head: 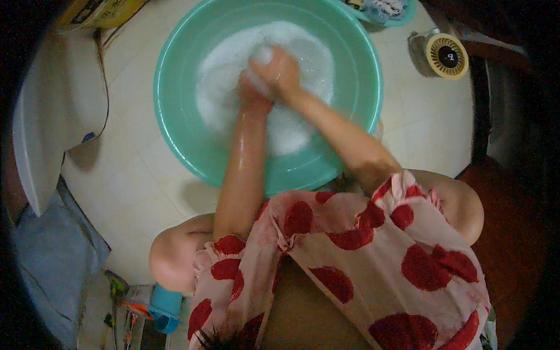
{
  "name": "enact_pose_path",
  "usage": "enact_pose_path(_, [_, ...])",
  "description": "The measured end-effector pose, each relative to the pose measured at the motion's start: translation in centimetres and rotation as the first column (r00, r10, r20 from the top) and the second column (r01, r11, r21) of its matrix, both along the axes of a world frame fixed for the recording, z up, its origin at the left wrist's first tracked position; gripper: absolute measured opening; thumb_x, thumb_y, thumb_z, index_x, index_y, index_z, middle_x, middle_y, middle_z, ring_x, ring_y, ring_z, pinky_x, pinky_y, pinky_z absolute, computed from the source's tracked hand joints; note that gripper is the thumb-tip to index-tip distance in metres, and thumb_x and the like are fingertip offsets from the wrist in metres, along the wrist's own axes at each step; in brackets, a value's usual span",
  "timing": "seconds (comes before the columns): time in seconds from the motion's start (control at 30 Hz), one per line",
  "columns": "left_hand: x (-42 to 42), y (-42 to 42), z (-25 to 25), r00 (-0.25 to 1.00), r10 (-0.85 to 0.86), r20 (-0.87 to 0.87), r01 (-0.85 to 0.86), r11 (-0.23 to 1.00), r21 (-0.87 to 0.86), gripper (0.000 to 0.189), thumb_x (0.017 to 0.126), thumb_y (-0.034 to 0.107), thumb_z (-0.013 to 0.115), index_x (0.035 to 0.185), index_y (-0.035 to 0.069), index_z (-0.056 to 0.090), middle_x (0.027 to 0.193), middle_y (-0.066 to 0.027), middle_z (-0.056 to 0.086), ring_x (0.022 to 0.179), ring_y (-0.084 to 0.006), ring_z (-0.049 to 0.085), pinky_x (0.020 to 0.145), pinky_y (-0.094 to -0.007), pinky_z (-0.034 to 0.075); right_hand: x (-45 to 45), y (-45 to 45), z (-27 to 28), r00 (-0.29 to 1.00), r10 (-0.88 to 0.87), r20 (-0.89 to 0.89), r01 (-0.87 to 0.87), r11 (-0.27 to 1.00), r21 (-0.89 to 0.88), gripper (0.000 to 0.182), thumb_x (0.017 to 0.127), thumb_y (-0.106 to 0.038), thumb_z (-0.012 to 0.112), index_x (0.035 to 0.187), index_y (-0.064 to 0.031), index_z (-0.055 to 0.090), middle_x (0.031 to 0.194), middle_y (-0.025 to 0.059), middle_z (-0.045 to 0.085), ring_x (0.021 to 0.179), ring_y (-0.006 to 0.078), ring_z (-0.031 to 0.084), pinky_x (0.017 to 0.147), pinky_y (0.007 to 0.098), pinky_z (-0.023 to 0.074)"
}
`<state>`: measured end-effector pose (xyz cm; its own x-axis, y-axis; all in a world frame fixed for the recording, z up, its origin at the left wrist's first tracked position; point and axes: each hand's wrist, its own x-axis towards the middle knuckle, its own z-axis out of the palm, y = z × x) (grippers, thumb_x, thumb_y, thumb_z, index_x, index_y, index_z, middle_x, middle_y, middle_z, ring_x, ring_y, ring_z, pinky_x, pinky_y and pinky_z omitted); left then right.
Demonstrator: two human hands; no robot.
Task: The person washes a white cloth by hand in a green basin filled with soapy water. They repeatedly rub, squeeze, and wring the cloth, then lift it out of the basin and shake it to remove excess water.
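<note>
A large green plastic basin (355,87) stands on the floor between the knees, with water and thick white suds (293,135) inside. My left hand (254,91) and my right hand (282,72) are pressed together over the suds, the right one higher and farther forward. Both look closed around a white soapy item (264,56), part of which shows at the top of the right fist and between the hands. Motion blur hides whether it is cloth or lather. The left forearm is wet and shiny.
Light tiles (144,144) surround the basin. Another teal basin (409,17) holds patterned cloth behind it. A round ribbed object (447,56) stands at right. At left are a pale smooth fixture (70,87) and a blue-grey mat (48,262); a blue plastic container (166,302) sits by the left knee.
</note>
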<state>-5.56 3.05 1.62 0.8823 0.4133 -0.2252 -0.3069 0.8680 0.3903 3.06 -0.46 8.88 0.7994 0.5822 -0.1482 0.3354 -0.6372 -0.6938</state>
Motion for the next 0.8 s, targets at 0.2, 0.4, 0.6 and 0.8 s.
enact_pose_path(0.2, [-1.0,1.8,-4.0,0.808,0.354,-0.471,-0.045,0.834,0.550,0.044,0.084,0.041,0.035,0.106,0.005,0.048,0.106,-0.0114,0.051,0.093,-0.0243,0.050,0.080,-0.0384,0.042,2.6,0.0,-1.5,0.934,0.307,0.181,-0.307,0.951,-0.031,0.050,0.067,-0.043,0.061,0.104,-0.0100,0.056,0.102,0.0173,0.055,0.090,0.0318,0.056,0.075,0.0395,0.0457])
enact_pose_path(0.4, [-2.5,0.1,-4.7,0.824,-0.046,-0.564,0.141,0.982,0.127,0.048,0.081,0.041,0.041,0.115,0.008,0.042,0.115,-0.0109,0.046,0.106,-0.0257,0.046,0.086,-0.0396,0.039,2.5,-1.6,-2.8,0.899,0.387,0.206,-0.314,0.896,-0.312,0.043,0.072,-0.043,0.057,0.103,-0.0130,0.057,0.107,0.0146,0.050,0.093,0.0311,0.053,0.075,0.0411,0.0457])
enact_pose_path(0.6, [-1.7,2.7,0.4,0.931,0.174,-0.322,-0.188,0.982,-0.012,0.044,0.082,0.040,0.039,0.116,0.013,0.044,0.117,-0.0054,0.046,0.111,-0.0232,0.041,0.084,-0.0443,0.036,2.2,-0.4,-1.1,0.910,0.335,0.244,-0.348,0.937,0.014,0.050,0.065,-0.047,0.062,0.101,-0.0133,0.057,0.115,0.0150,0.043,0.099,0.0316,0.048,0.082,0.0441,0.0423])
enact_pose_path(0.8, [-0.4,-0.1,-3.7,0.878,0.068,-0.474,-0.177,0.966,-0.190,0.053,0.081,0.048,0.036,0.122,0.014,0.042,0.123,-0.0072,0.044,0.114,-0.0279,0.038,0.089,-0.0498,0.030,9.6,-1.3,-3.9,0.893,0.398,0.208,-0.371,0.915,-0.160,0.054,0.061,-0.042,0.067,0.105,-0.0128,0.055,0.114,0.0150,0.044,0.100,0.0314,0.047,0.083,0.0430,0.0406])
